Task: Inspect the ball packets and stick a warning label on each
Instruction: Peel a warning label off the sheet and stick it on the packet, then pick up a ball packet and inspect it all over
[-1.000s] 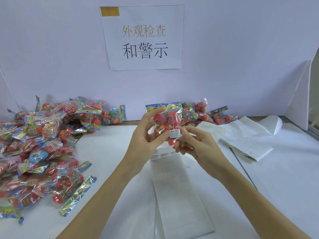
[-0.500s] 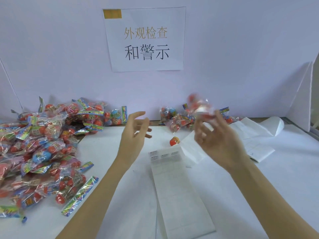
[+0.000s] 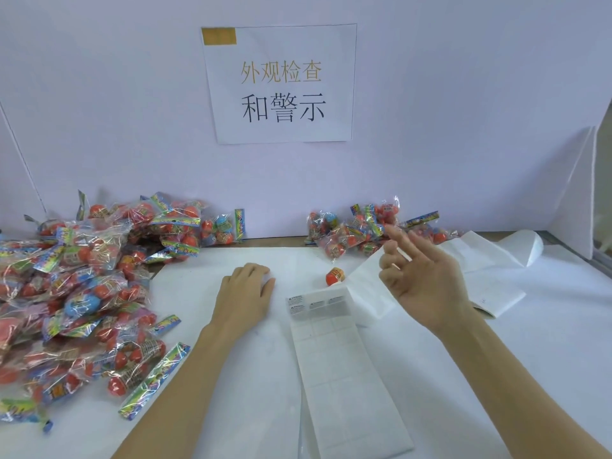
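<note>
Since half a second before: left hand (image 3: 245,294) lowered flat onto table (image 3: 205,359), fingers relaxed together, empty; right hand (image 3: 422,279) raised, fingers spread, packet gone onto small far pile (image 3: 361,231). Label sheet (image 3: 337,366) between forearms, long axis running near-to-far, remaining labels at far end.

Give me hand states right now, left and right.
Left hand: open, resting palm down on the table, holding nothing.
Right hand: open, raised, fingers loosely spread, holding nothing.

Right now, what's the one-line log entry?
left hand: open, resting on table | right hand: open, raised, empty | label sheet: between hands
</note>
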Demonstrator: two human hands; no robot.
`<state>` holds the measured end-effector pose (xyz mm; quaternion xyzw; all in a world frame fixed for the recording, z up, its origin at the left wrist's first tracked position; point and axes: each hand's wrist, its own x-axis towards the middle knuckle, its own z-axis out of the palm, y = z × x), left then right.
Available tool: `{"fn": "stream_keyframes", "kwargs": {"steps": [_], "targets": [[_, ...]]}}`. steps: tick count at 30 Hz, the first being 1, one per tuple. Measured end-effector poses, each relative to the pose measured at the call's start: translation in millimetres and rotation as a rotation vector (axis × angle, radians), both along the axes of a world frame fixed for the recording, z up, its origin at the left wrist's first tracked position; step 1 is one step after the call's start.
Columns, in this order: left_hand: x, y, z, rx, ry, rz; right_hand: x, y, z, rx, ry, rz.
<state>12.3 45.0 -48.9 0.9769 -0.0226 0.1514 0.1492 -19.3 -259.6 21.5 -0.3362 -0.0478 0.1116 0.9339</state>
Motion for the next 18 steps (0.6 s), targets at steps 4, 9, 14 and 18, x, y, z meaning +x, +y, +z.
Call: {"fn": "stream_keyframes", "kwargs": {"steps": [4, 9, 14, 18], "targets": [[2.7, -1.1, -3.1, 0.028, -0.018, 0.011, 9.2, 4.6, -19.1, -0.704, -0.185, -0.366], [4.3, -2.0, -5.2, 0.061, -0.045, 0.025, 33.3, 16.8, -31.3, -1.279, -0.343, -0.436], [7.2, -1.5, -7.7, 0.067, -0.049, 0.026, 72.8, 25.0, -23.1, -1.447, -0.365, -0.381], [6.3, -0.2, -6.9, 0.068, -0.045, 0.022, 85.5, 29.2, -29.6, -1.433, -0.300, -0.376]]}}
